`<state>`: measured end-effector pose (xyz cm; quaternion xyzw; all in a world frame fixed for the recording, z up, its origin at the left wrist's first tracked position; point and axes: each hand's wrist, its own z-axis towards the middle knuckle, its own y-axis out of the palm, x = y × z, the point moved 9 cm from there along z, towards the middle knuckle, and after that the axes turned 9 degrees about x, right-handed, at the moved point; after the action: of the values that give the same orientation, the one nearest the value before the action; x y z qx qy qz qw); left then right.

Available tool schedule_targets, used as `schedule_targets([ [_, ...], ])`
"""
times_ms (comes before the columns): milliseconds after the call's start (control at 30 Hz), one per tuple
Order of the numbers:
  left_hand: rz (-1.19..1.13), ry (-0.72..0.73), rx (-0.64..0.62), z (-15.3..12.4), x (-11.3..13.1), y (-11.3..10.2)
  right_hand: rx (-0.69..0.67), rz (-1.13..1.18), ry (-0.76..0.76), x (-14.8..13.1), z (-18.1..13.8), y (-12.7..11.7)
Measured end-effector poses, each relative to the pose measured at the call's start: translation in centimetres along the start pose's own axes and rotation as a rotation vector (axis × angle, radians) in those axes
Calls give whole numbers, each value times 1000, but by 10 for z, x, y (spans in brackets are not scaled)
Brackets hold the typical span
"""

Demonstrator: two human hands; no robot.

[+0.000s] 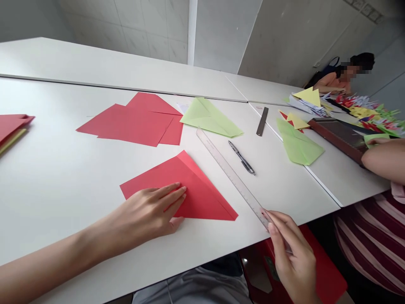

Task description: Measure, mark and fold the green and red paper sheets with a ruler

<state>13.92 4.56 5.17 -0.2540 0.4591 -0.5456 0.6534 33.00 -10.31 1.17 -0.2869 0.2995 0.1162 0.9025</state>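
Observation:
My left hand [152, 209] lies flat, fingers stretched out, on a red paper folded into a triangle [196, 185] near the table's front edge. My right hand [292, 257] pinches the near end of a long clear ruler [230, 175], which runs diagonally away across the white table [57, 169], just right of the red triangle. The ruler's near end sticks out over the table edge.
A black pen [242, 157] lies right of the ruler. Red sheets [136, 120], folded green paper [210, 118] and a short dark ruler [262, 121] lie further back. At right, a person in a striped shirt [376, 236], more green paper [299, 145], a paper cutter [340, 137]; another person sits far back.

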Motion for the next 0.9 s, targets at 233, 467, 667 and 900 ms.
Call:
schedule_targets([
  [233,-141,-165,60,8,1,-3,97,24,63,9,-8,-5],
  [467,-137,-484,249,8,-42,-36,229,115,273,22,-13,-9],
  [667,-365,-1228,137,-27,-95,-40,311,145,240,-4,-8,-12],
  [900,-684,-1543,-205,-62,-44,26,-4,-18,-353,-54,-4,14],
])
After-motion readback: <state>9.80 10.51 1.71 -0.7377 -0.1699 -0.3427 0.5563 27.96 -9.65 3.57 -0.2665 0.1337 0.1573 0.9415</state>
